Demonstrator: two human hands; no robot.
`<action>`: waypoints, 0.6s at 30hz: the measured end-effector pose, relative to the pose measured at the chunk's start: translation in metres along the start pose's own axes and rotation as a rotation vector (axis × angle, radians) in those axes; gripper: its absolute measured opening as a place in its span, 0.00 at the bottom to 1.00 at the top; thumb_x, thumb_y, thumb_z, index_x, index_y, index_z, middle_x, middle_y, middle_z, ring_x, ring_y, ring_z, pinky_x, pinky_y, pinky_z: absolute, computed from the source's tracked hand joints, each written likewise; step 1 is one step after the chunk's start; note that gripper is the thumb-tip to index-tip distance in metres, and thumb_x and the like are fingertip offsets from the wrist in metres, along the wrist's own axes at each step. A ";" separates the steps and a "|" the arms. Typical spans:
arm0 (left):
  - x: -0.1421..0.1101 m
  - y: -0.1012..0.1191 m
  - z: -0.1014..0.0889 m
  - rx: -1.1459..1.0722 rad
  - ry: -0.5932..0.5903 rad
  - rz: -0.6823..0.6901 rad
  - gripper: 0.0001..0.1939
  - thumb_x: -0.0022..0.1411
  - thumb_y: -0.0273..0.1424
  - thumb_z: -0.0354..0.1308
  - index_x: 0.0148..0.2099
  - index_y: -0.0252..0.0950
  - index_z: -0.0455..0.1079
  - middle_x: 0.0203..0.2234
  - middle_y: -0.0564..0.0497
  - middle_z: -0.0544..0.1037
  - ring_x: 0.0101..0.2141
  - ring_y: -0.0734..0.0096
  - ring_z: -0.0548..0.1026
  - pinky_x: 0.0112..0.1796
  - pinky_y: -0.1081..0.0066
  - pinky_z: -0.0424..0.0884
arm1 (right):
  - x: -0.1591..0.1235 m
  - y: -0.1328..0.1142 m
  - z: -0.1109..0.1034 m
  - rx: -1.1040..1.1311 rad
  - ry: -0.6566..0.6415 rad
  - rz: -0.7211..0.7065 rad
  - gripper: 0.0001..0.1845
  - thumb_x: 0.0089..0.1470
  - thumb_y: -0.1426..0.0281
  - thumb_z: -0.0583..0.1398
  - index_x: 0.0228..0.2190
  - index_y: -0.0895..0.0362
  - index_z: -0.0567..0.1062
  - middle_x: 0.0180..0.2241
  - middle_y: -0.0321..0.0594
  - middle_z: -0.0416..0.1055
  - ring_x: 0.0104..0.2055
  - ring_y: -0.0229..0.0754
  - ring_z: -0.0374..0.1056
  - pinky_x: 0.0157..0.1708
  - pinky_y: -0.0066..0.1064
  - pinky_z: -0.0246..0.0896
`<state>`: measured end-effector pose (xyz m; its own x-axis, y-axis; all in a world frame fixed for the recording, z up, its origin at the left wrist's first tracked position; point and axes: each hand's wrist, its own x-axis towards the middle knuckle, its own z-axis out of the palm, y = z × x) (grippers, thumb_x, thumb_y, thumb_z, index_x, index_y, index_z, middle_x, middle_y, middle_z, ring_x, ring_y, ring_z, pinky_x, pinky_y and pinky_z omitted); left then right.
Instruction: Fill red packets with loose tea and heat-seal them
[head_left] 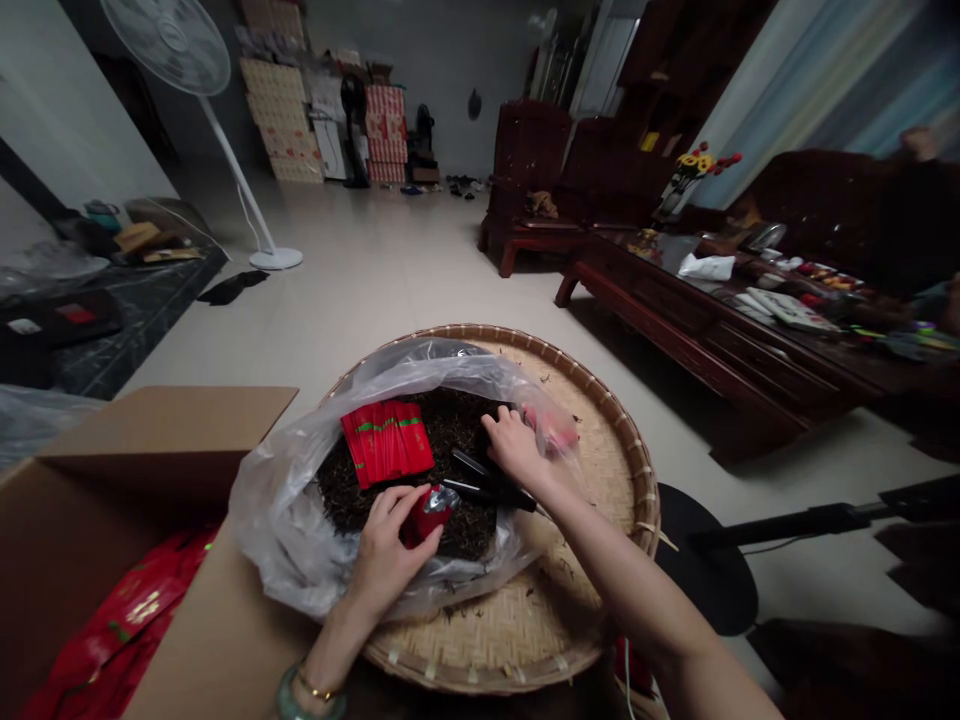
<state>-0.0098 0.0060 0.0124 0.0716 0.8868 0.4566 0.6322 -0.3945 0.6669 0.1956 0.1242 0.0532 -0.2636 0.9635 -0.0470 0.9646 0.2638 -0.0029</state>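
Note:
My left hand [394,545] is closed around a small red packet [431,512] whose silvery inner side shows at its top. Dark, dry, twisted leaves that look like tea [457,415] fill a clear plastic bag [289,500] with its mouth spread wide. On the leaves, left of centre, lies a fanned row of flat red packets [386,440] with green marks. My right hand [514,445] is at the right side of the leaves, fingers bent together; what they hold, if anything, is hidden. Just below it lie long black objects [484,490], their kind unclear.
The bag rests on a round woven bamboo tray [607,430] with scattered leaves. At left stands an open cardboard box [217,600] holding red packaging [127,620]. A black stand base [697,560] is to the right. Beyond are a wooden table [675,330] and white fan [255,200].

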 end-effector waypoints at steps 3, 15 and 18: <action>0.000 0.000 -0.001 -0.016 0.003 -0.011 0.18 0.56 0.33 0.58 0.50 0.37 0.68 0.40 0.45 0.71 0.42 0.62 0.71 0.43 0.63 0.72 | -0.001 -0.002 0.000 0.017 0.019 -0.015 0.17 0.49 0.79 0.58 0.42 0.55 0.68 0.44 0.49 0.62 0.44 0.49 0.60 0.33 0.32 0.61; 0.001 -0.003 -0.001 -0.039 -0.008 -0.038 0.19 0.57 0.33 0.59 0.51 0.38 0.68 0.41 0.45 0.71 0.41 0.63 0.72 0.43 0.64 0.73 | 0.006 0.019 0.016 0.860 0.314 -0.014 0.24 0.44 0.73 0.60 0.46 0.54 0.71 0.42 0.40 0.68 0.43 0.43 0.64 0.47 0.36 0.58; 0.000 -0.002 -0.002 -0.039 -0.010 -0.031 0.19 0.57 0.33 0.59 0.51 0.38 0.68 0.41 0.45 0.71 0.41 0.64 0.72 0.43 0.64 0.73 | 0.007 0.017 0.022 1.270 0.257 0.138 0.18 0.37 0.74 0.62 0.36 0.55 0.74 0.36 0.36 0.68 0.39 0.41 0.63 0.45 0.36 0.60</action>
<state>-0.0126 0.0069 0.0119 0.0600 0.9010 0.4296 0.6040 -0.3754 0.7030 0.2099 0.1343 0.0313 -0.0202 0.9975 0.0680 0.2819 0.0710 -0.9568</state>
